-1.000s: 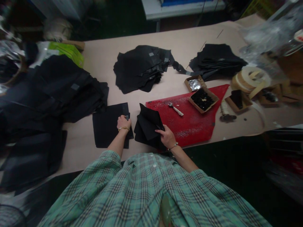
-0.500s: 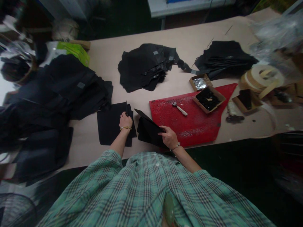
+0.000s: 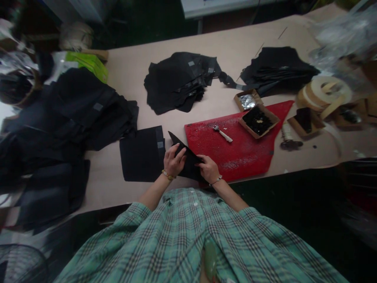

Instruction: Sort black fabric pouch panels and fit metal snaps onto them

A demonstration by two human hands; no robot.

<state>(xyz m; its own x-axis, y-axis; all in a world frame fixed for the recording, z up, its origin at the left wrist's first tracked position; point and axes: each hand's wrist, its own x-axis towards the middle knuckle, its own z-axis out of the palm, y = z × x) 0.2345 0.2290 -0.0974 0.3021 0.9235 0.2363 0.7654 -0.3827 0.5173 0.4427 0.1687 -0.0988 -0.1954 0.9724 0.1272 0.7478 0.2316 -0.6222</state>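
Observation:
In the middle of the head view my right hand (image 3: 209,169) pinches a folded black fabric piece (image 3: 191,167) by its right end, thumb on top. My left hand (image 3: 175,159) is at the piece's left side, fingers bent against it; their tips are partly lost against the black. The piece is tilted, with one pointed corner raised. Just left of my left hand lies a flat stack of black fabric pieces (image 3: 141,155), a small grey patch near its right edge. A red board (image 3: 244,153) is under and beside my right hand.
On the board lie a white-handled tool (image 3: 223,134) and a small box of black parts (image 3: 259,121). Black piles stand at the left (image 3: 76,106), back middle (image 3: 173,82) and back right (image 3: 279,68). A tape roll (image 3: 325,94) is at the right. The table edge (image 3: 306,169) runs near my body.
My left hand has left the flat stack and moved right to the folded black fabric piece, uncovering the stack's grey patch. My right hand keeps its hold in about the same place.

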